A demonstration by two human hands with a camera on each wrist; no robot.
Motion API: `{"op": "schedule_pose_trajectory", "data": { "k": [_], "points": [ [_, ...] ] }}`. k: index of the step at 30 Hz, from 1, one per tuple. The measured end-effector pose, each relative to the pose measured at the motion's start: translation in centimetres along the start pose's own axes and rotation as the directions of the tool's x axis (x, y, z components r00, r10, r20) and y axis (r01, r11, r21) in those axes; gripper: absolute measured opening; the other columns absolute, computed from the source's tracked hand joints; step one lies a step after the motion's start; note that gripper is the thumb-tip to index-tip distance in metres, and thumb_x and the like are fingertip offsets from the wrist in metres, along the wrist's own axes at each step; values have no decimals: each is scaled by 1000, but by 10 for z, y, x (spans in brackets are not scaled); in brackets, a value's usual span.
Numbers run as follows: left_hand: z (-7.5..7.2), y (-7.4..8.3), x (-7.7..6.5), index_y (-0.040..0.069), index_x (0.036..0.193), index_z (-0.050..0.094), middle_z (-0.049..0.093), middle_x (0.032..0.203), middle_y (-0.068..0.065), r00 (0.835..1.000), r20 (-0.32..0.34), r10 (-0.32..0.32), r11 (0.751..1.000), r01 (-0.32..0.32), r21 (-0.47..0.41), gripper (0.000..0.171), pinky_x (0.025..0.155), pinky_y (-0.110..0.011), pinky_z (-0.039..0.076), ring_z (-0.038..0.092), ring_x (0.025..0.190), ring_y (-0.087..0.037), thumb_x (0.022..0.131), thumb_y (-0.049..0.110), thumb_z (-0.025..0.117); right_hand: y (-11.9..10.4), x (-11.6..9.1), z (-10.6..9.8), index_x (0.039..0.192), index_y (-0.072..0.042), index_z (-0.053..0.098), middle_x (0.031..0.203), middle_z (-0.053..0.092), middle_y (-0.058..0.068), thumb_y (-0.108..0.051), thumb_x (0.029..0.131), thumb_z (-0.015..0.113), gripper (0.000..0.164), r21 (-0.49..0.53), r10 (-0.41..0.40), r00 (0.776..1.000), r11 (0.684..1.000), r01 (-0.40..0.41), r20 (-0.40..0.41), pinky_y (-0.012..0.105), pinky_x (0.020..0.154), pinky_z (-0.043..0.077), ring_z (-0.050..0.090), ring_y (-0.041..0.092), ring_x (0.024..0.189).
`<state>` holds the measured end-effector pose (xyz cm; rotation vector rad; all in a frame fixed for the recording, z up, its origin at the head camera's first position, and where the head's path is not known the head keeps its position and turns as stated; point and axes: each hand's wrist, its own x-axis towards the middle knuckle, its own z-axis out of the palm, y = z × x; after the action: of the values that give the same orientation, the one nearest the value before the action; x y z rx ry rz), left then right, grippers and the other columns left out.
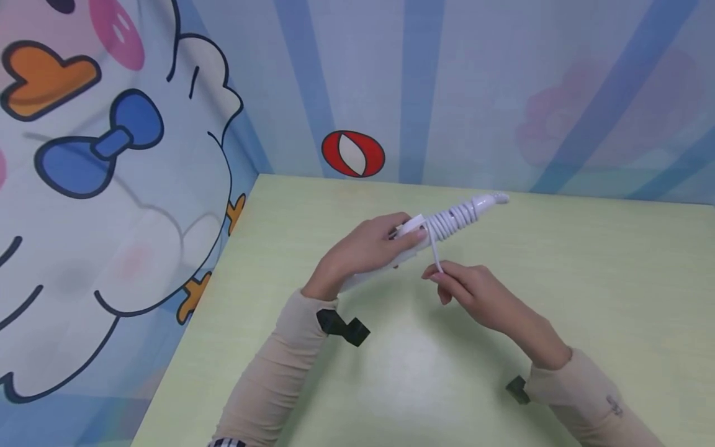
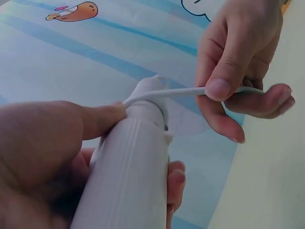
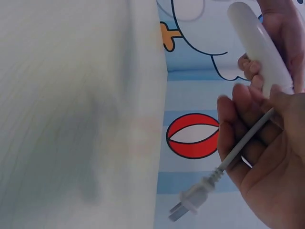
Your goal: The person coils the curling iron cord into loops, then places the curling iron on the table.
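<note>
My left hand (image 1: 368, 248) grips a long white handheld appliance (image 2: 128, 176) that looks like a hair iron, tilted up toward the far right. Its white power cord (image 1: 435, 251) is wound in several close coils around the narrower end. Just below the coils, my right hand (image 1: 477, 295) pinches the cord between thumb and fingers, and the stretch between is taut. In the right wrist view, a two-pin plug (image 3: 194, 195) hangs from the short free end past that hand. The left palm and fingers hide part of the appliance.
Both hands are above a pale yellow-green table (image 1: 603, 279). A blue striped wall (image 1: 475, 93) stands along its far edge, and a cartoon-printed panel (image 1: 167, 186) along the left. Small black mounts (image 1: 355, 332) sit at both wrists.
</note>
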<state>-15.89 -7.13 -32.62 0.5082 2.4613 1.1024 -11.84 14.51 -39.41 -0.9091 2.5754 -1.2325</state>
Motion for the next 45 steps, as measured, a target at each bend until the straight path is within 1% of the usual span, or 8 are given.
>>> {"op": "schedule_pose_trajectory", "data": {
  "k": [14, 18, 21, 25, 28, 31, 37, 45],
  "points": [
    [-8, 5, -9, 26, 109, 54, 57, 90, 1, 980, 127, 151, 988, -151, -13, 27, 64, -32, 49, 56, 77, -17, 91, 46, 50, 18, 5, -7, 108, -5, 60, 84, 62, -2, 3, 92, 50, 21, 119, -233, 971, 964, 238, -53, 24, 64, 45, 56, 11, 66],
    [-10, 6, -13, 24, 110, 54, 57, 91, 4, 955, 188, 228, 972, -235, 14, 27, 66, -30, 48, 56, 79, -14, 92, 44, 51, 8, 7, -13, 110, -2, 57, 91, 63, 3, 8, 89, 51, 24, 156, -233, 972, 959, 236, -38, 26, 65, 49, 59, 17, 67],
    [-11, 6, -15, 22, 109, 56, 57, 92, 5, 931, 243, 272, 958, -286, 23, 26, 68, -28, 48, 55, 80, -12, 92, 42, 52, -6, 3, -20, 107, 0, 58, 86, 64, 7, 6, 90, 52, 19, 156, -129, 992, 980, 124, 19, 29, 68, 50, 61, 21, 71],
    [-12, 6, -16, 22, 109, 58, 58, 92, 7, 905, 308, 292, 948, -317, 34, 26, 68, -27, 47, 55, 80, -11, 91, 41, 54, -13, -1, -27, 100, 2, 61, 84, 65, 7, 5, 89, 52, 15, 76, -22, 996, 997, 15, 91, 25, 69, 49, 58, 8, 75],
    [-11, 6, -18, 24, 109, 59, 58, 91, 8, 887, 347, 304, 938, -343, 55, 26, 67, -26, 47, 54, 79, -9, 90, 41, 55, -4, -1, -28, 103, 2, 62, 92, 67, 7, 5, 87, 53, 18, 101, -86, 990, 992, 75, 110, 22, 71, 48, 56, -1, 79],
    [-10, 6, -19, 24, 106, 59, 58, 89, 9, 864, 383, 327, 924, -377, 62, 23, 67, -25, 46, 54, 77, -8, 90, 41, 56, 11, 2, -29, 109, -2, 63, 99, 67, 6, 2, 87, 57, 23, 196, -203, 969, 965, 174, 142, 25, 73, 49, 58, 4, 82],
    [-4, 9, -20, 24, 104, 62, 59, 89, 11, 845, 435, 312, 914, -392, 106, 24, 67, -23, 46, 54, 77, -7, 88, 40, 59, 30, 12, -38, 107, -19, 66, 98, 66, -9, -22, 92, 57, 18, -57, -166, 955, 981, 185, 245, 26, 72, 48, 60, 3, 83],
    [8, 11, -19, 22, 104, 63, 60, 88, 11, 863, 464, 200, 918, -331, 220, 25, 66, -22, 45, 54, 76, -7, 87, 41, 61, 20, 23, -53, 92, -27, 68, 87, 64, -19, -34, 87, 62, 10, -288, -145, 953, 931, 223, 268, 29, 69, 49, 59, -2, 79]
  ]
}}
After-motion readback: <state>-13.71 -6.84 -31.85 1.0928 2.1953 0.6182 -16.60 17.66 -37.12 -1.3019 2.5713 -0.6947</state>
